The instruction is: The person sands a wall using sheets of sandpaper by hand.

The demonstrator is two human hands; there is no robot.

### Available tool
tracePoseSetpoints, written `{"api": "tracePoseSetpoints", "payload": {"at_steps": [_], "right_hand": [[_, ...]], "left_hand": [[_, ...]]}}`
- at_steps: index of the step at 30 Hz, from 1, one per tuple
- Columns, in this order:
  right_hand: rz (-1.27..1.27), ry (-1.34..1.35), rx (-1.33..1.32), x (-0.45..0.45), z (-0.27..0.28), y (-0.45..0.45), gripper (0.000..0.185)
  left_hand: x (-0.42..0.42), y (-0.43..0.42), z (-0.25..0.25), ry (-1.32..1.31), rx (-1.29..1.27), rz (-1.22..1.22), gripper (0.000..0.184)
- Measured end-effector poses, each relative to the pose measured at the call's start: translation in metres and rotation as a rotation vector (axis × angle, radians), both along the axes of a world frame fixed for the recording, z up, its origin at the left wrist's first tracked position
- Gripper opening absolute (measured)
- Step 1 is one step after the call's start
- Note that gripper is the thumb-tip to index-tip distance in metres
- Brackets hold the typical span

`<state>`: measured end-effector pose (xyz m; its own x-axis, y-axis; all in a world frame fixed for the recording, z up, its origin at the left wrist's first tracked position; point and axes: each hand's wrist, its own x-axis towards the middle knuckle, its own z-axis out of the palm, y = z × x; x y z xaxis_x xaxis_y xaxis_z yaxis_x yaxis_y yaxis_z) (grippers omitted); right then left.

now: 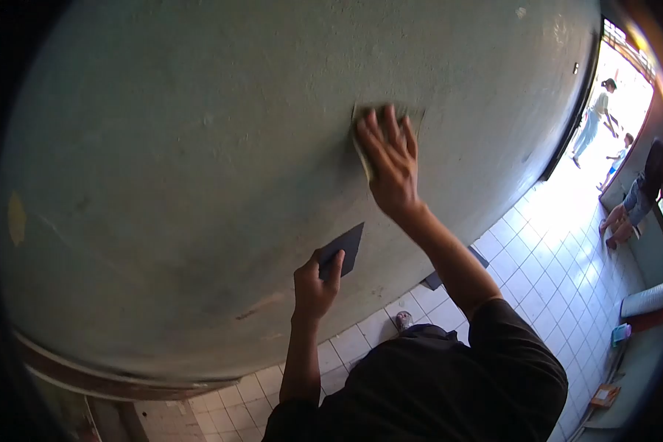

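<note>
Beneath my right hand (pixel 395 163), its fingers spread flat seemingly to press evenly, a thin sheet (pixel 362 155) lies against the wall (pixel 228 125), while below them my left hand (pixel 316 289) pinches a dark sheet (pixel 346 244).

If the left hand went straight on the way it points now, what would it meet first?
Probably the wall, with the dark sheet in the left hand leading; this single view leaves depth unclear.
</note>
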<state>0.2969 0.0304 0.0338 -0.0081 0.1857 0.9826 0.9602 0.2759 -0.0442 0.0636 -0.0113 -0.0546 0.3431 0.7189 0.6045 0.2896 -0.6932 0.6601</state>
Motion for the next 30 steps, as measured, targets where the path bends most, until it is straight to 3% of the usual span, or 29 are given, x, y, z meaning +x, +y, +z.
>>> {"api": "tracePoseSetpoints", "payload": {"at_steps": [5, 7, 9, 12, 15, 20, 23, 25, 30], "right_hand": [[0.079, -0.059, -0.397, -0.004, -0.042, -0.091, 0.045], [0.366, 0.606, -0.797, 0.002, -0.037, -0.134, 0.039], [0.353, 0.624, -0.732, 0.025, -0.052, -0.164, 0.034], [0.823, 1.2, -0.854, 0.057, -0.07, -0.213, 0.037], [0.827, 1.365, -1.0, 0.086, -0.097, -0.261, 0.038], [0.455, 1.167, -1.175, 0.136, -0.152, -0.342, 0.042], [0.257, 1.091, -1.103, 0.154, -0.209, -0.388, 0.048], [0.129, 1.092, -1.151, 0.155, -0.207, -0.42, 0.054], [0.222, 1.453, -0.978, 0.136, -0.233, -0.49, 0.055]], "left_hand": [[0.005, -0.03, -0.043, -0.19, -0.232, 0.122, 0.031], [0.012, -0.046, -0.055, -0.215, -0.283, 0.15, 0.034], [0.023, -0.066, -0.062, -0.167, -0.446, 0.134, 0.035], [0.061, -0.101, -0.069, -0.25, -0.561, 0.065, 0.035], [0.099, -0.143, -0.086, -0.374, -0.783, -0.114, 0.035], [0.162, -0.221, -0.116, -0.329, -0.91, -0.222, 0.039], [0.196, -0.273, -0.117, -0.236, -0.964, -0.269, 0.039], [0.209, -0.305, -0.118, -0.192, -1.011, -0.376, 0.039], [0.243, -0.362, -0.118, -0.247, -1.127, -0.456, 0.027]]}}
